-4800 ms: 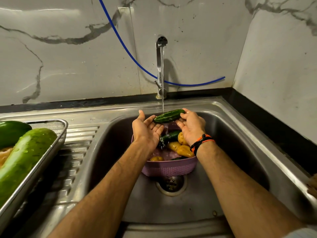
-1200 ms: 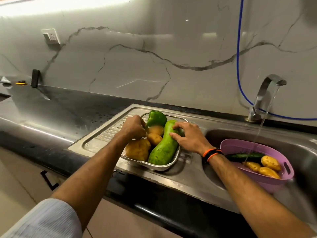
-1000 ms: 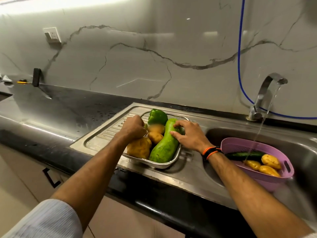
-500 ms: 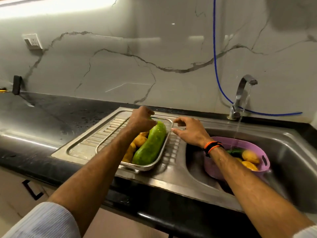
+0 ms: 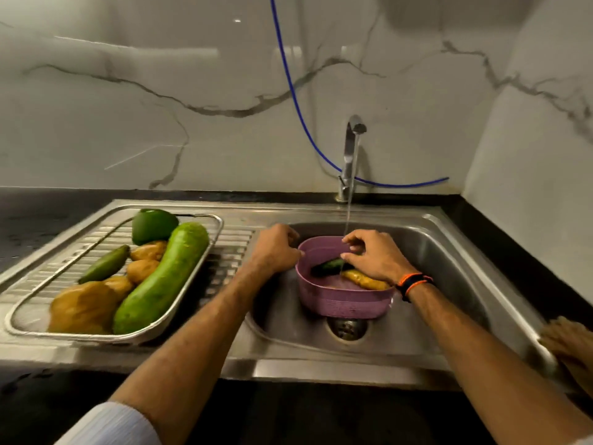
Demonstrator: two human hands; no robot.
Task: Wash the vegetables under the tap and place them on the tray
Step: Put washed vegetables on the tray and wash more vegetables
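Both hands reach over the purple basket, left loosely curled, right curled, both empty

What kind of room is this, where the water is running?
It looks like a home kitchen. There is a steel sink with a running tap, a marble-look wall behind it, and washed vegetables lying in a tray on the draining board.

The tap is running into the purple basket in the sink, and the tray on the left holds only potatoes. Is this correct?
Not quite. In the head view the tray holds potatoes and also green vegetables: a long gourd, a pepper, a cucumber. The rest is correct.
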